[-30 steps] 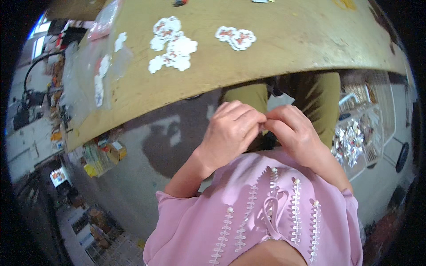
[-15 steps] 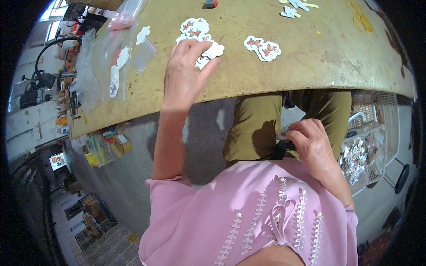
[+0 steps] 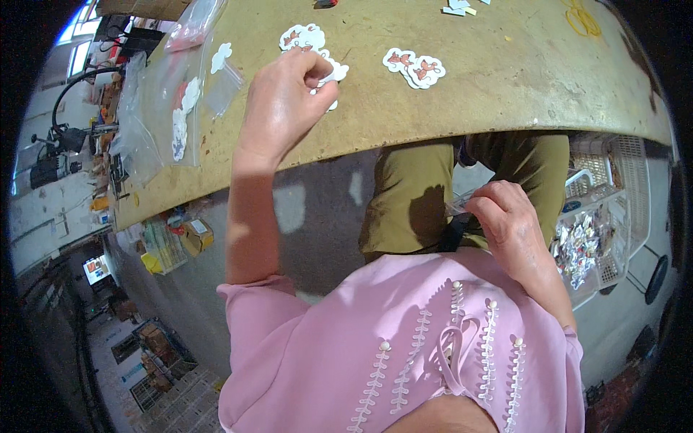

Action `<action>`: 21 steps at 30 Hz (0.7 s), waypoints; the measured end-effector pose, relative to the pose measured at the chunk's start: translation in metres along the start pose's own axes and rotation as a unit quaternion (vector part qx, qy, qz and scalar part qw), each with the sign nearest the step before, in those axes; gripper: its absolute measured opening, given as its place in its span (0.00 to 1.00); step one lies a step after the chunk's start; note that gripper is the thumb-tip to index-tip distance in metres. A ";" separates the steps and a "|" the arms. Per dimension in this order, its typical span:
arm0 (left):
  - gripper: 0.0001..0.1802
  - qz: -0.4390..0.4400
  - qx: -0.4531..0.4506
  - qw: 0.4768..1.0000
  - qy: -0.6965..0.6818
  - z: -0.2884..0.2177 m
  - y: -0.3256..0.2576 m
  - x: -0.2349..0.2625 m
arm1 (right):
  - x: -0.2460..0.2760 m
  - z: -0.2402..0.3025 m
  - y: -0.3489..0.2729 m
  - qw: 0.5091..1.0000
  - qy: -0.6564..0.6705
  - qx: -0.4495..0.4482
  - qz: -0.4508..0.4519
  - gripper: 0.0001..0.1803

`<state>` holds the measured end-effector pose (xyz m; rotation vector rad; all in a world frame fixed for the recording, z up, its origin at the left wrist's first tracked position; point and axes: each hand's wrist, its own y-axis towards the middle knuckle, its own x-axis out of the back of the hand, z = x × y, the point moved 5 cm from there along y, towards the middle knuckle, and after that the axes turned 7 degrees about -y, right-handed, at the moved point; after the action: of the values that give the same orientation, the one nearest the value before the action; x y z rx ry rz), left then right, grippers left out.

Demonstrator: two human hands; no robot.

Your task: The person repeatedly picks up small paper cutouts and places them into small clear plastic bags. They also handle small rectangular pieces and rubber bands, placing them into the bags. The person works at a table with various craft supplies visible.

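Observation:
My left hand (image 3: 278, 105) reaches over a pile of white cloud-edged cutouts (image 3: 302, 36) with reddish-brown animal figures. Its fingers are curled in toward the thumb, and their tips are hidden, so what they grip does not show. A plain white cutout (image 3: 336, 71) lies right beside the index finger and thumb. Low over my lap, my right hand (image 3: 509, 220) is closed in a pinch on a piece of clear plastic (image 3: 460, 203), perhaps a small bag. To the right of the pile, a few overlapping animal cutouts (image 3: 422, 70) lie on the table (image 3: 491, 101).
Clear plastic bags (image 3: 137, 123), a strip of white cutouts (image 3: 180, 130) and a single cutout (image 3: 221, 58) lie at the left. Farther off are yellow rubber bands (image 3: 582, 20) and paper slips (image 3: 456, 9). A white basket (image 3: 613, 267) with small colourful pieces stands below the table's right side.
My left hand has drawn slightly left over the pile and its fingers have curled in more. My right hand stays over my lap with the clear plastic. The whole view has shifted a little.

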<state>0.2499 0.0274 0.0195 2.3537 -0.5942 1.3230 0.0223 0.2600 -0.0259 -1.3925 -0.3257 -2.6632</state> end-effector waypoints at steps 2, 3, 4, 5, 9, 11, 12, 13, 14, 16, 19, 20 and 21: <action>0.14 0.021 0.013 1.000 0.006 0.000 0.005 -0.001 | 0.000 0.001 -0.001 1.000 0.003 0.000 -0.002 0.14; 0.16 0.029 0.017 0.999 -0.002 0.002 0.008 -0.001 | 0.000 0.001 -0.002 1.000 0.003 -0.001 -0.003 0.14; 0.17 0.036 0.021 0.999 -0.010 0.004 0.008 -0.001 | -0.001 0.001 -0.003 1.000 0.003 -0.001 -0.003 0.15; 0.17 0.047 0.031 0.998 -0.030 0.006 0.008 -0.003 | -0.002 0.000 -0.005 1.000 0.002 -0.004 -0.003 0.14; 0.16 0.037 -0.003 0.998 -0.056 0.006 0.005 -0.003 | -0.003 -0.005 -0.010 1.000 -0.003 -0.015 -0.007 0.14; 0.14 0.006 -0.031 0.997 -0.070 0.003 -0.002 -0.001 | -0.003 -0.006 -0.011 1.000 -0.007 -0.012 -0.013 0.13; 0.13 -0.010 -0.031 0.995 -0.091 0.004 -0.006 -0.001 | -0.002 -0.007 -0.010 1.000 -0.009 -0.006 -0.018 0.12; 0.11 -0.026 -0.031 0.993 -0.111 0.006 -0.008 -0.001 | -0.002 -0.007 -0.010 1.000 -0.011 -0.001 -0.022 0.12; 0.11 -0.035 -0.031 0.991 -0.122 0.008 -0.010 0.000 | -0.002 -0.007 -0.009 1.000 -0.011 0.000 -0.021 0.12; 0.09 -0.053 -0.031 0.988 -0.144 0.011 -0.014 0.001 | -0.003 -0.008 -0.007 1.000 -0.011 0.002 -0.017 0.13; 0.08 -0.071 -0.018 0.994 -0.079 0.019 -0.017 0.001 | -0.003 -0.007 -0.004 1.000 -0.005 0.004 -0.016 0.13; 0.08 -0.082 -0.001 0.993 -0.087 0.019 -0.017 0.001 | -0.004 -0.007 -0.003 1.000 -0.007 0.006 -0.019 0.13; 0.08 -0.093 0.017 0.991 -0.094 0.018 -0.018 0.001 | -0.004 -0.007 -0.002 1.000 -0.009 0.008 -0.022 0.13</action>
<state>0.2718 0.0331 0.0094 2.5102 -0.3964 1.0468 0.0190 0.2608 -0.0334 -1.4222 -0.3844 -2.6783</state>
